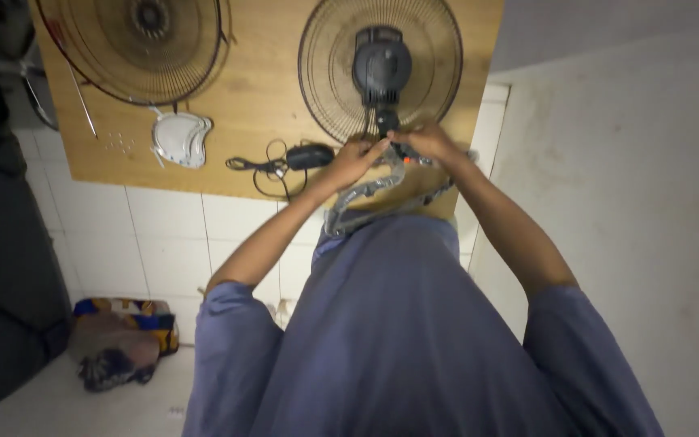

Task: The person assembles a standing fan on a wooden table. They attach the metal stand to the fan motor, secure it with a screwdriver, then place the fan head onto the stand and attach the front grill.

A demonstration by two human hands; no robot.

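On the wooden board (269,89) that serves as the work surface, all parts lie ahead of the two hands. Largest is the rear fan guard (380,69), a round wire cage lying flat just beyond the fingertips, with the dark motor housing (381,65) seated at its centre. A second wire guard (141,44) lies well apart, up and to the left of the grip. Nearer the grip on the left are a white moulded plastic part (180,137) and a black cable with a small block-shaped body (305,156), the block just beside the left hand.

Both hands meet at the lower edge of the motor housing, where its neck comes off the guard. The left hand (353,160) is closed around a grey, curved piece (366,194) that runs from the grip back toward the person's body. The right hand (430,144) is pinched over a small fitting with an orange spot (408,160) directly beside the left fingertips; what it grips is too small to identify.

Judged from this layout, the step in hand is work on the joint below the motor, with the fan stripped down to its rear guard. The next move probably calls for a steady hold on the grey piece by the left hand while the right makes a fine turning or pulling action at the fitting, without shifting the guard on the board.
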